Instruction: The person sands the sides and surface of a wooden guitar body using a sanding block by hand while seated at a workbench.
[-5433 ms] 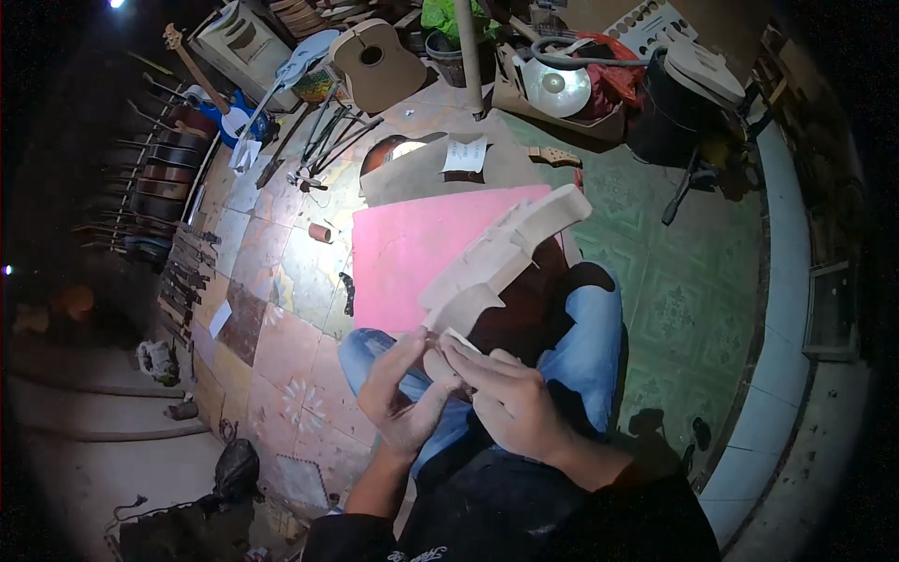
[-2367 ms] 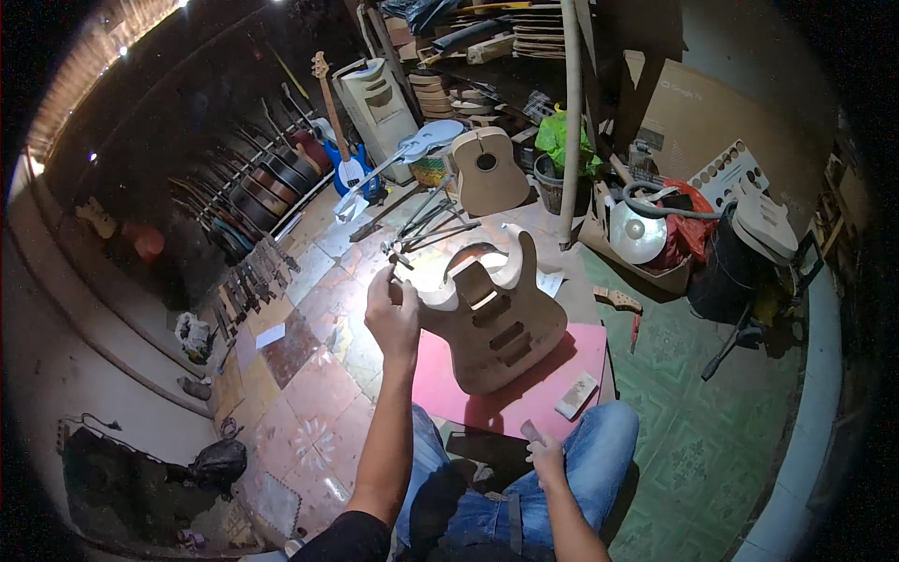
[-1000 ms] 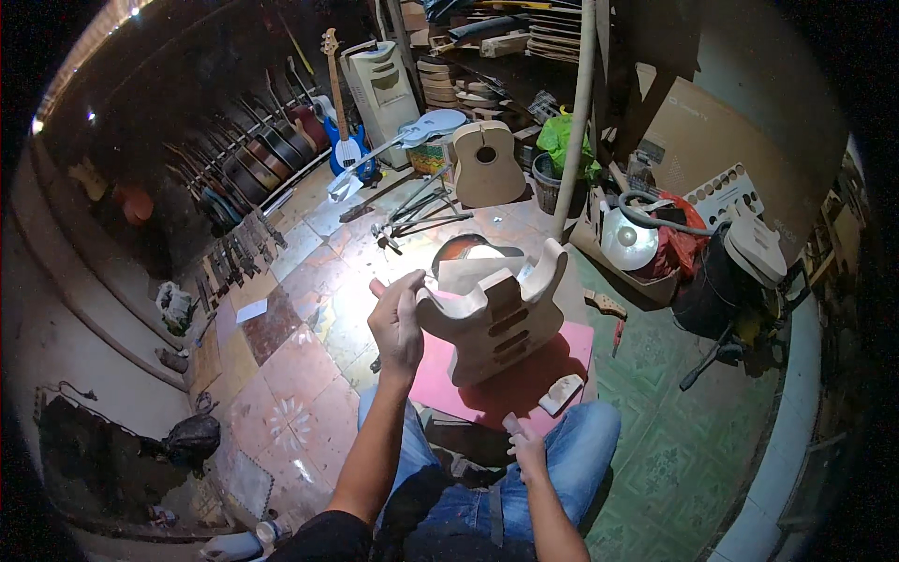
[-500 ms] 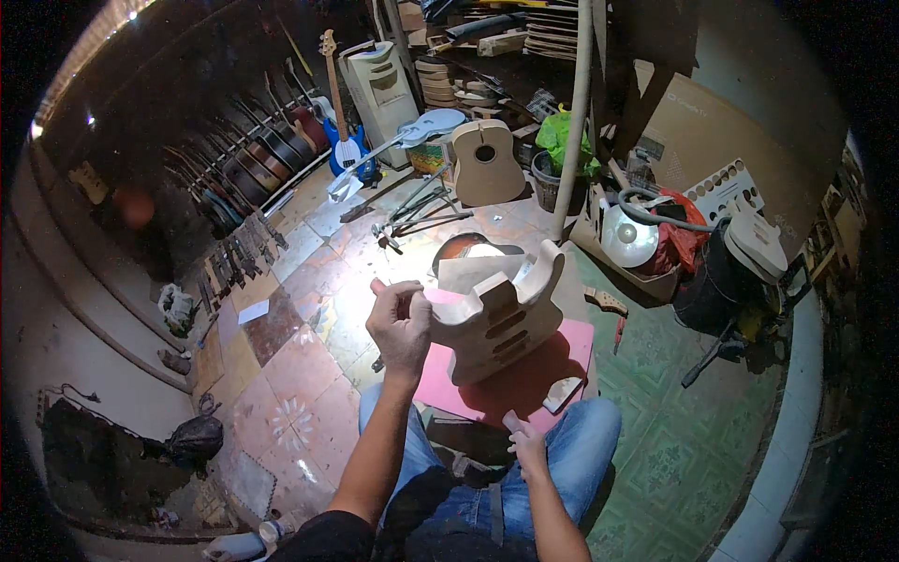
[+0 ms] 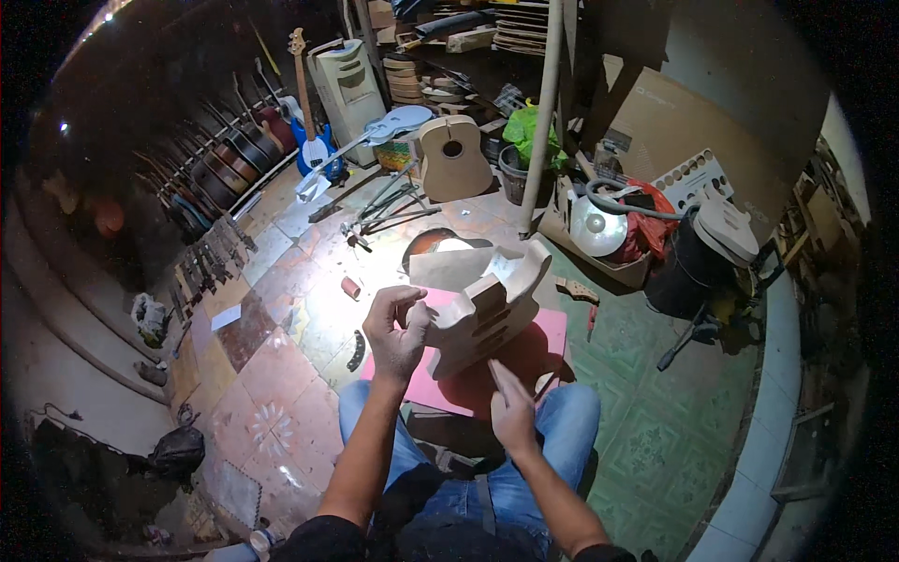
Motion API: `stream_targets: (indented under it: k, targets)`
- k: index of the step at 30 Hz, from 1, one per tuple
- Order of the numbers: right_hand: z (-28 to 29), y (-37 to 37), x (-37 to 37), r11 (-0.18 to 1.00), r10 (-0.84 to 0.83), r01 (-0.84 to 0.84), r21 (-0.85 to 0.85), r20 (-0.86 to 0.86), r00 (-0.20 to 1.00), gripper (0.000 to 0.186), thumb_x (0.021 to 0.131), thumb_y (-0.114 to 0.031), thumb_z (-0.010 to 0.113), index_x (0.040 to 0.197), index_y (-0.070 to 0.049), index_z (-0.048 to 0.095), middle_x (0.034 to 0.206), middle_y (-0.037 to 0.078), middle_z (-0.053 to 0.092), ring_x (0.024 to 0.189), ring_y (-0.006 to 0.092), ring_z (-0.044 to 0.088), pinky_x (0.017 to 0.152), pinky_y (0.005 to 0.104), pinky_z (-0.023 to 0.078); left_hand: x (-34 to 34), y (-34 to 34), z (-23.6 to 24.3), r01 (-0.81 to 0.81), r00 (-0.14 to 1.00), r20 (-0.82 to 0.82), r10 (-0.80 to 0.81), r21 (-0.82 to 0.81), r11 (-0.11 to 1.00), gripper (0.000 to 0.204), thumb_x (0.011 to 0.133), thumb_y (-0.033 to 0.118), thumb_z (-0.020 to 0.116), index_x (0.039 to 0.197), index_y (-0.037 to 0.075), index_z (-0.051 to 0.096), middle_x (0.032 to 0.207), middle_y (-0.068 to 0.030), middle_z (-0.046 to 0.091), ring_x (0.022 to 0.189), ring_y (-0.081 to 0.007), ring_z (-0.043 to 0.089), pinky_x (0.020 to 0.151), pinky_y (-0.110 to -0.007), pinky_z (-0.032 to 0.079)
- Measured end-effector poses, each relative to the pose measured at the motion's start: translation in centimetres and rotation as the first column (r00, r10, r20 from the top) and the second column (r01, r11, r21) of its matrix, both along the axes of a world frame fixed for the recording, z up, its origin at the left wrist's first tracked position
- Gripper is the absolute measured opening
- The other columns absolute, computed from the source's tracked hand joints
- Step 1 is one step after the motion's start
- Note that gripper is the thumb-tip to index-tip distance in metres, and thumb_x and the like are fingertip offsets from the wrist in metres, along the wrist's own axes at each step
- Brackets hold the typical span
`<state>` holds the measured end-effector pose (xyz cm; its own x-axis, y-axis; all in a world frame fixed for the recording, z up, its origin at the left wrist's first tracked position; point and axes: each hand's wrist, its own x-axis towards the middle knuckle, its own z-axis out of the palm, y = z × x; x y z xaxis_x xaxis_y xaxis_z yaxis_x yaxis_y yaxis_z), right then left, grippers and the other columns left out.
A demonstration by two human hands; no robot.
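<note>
An unfinished solid guitar body [image 5: 487, 323] of pale bare wood, with routed cavities in its face, is held tilted above a pink board [image 5: 426, 398] in front of my knees. My left hand [image 5: 395, 332] is closed on the body's left edge, fingers curled. Just below the body, on its near side, is my right hand [image 5: 515, 417]. It pinches a small, pale, flat piece [image 5: 508, 379], slightly blurred, apart from the wood. Another small pale piece [image 5: 544, 382] lies on the board by my right knee, partly hidden.
A sunburst guitar body [image 5: 431, 245] lies beyond the board. Left of it are a reddish roll [image 5: 350, 288] and a dark curved piece [image 5: 356, 350]. A guitar headstock [image 5: 577, 289] and red-handled tool [image 5: 592, 318] lie right. Farther back stand a pole [image 5: 541, 131], acoustic body [image 5: 454, 159] and black bucket [image 5: 679, 281].
My right hand has risen from beside my right thigh toward the guitar body's underside. The body has tilted slightly in my left hand. The whole view has shifted a little.
</note>
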<state>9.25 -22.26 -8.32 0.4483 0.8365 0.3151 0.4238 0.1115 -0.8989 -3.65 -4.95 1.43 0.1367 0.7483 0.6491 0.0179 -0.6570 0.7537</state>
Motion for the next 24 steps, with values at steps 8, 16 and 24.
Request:
stream_targets:
  k: [8, 16, 24]
  targets:
    - [6.5, 7.6, 3.9, 0.977, 0.010, -0.171, 0.125, 0.779, 0.628, 0.060, 0.075, 0.006, 0.057, 0.133, -0.007, 0.060, 0.130, 0.015, 0.062, 0.071, 0.0255, 0.057, 0.071, 0.0398, 0.052, 1.4, -0.4, -1.0, 0.097, 0.992, 0.088, -0.093, -0.035, 0.995, 0.009, 0.089, 0.008, 0.053, 0.090, -0.001, 0.051, 0.080, -0.0088, 0.056, 0.063, -0.0143, 0.060, 0.060, -0.027, 0.049]
    - [9.5, 6.7, 0.0, 0.813, 0.321, -0.542, 0.215, -0.941, 0.108, 0.063, 0.086, 0.003, 0.045, 0.147, -0.010, 0.045, 0.094, 0.000, 0.059, 0.051, 0.0045, 0.037, 0.047, 0.0222, 0.038, 1.6, 1.2, -3.0, -0.081, 0.996, 0.047, 0.079, 0.062, 0.995, 0.024, 0.091, 0.025, 0.050, 0.094, 0.001, 0.051, 0.083, -0.0069, 0.049, 0.060, -0.0114, 0.048, 0.057, -0.027, 0.042]
    - [5.7, 8.0, -1.2, 0.862, 0.483, -0.402, 0.308, -0.740, 0.468, 0.061, 0.083, 0.004, 0.044, 0.144, -0.004, 0.048, 0.101, 0.013, 0.065, 0.079, 0.0217, 0.059, 0.080, 0.0369, 0.049, 2.5, -0.6, -1.3, -0.047, 0.995, 0.092, 0.046, 0.009, 0.999, 0.033, 0.091, 0.033, 0.052, 0.089, 0.001, 0.050, 0.088, -0.0085, 0.046, 0.083, -0.0197, 0.047, 0.078, -0.032, 0.040]
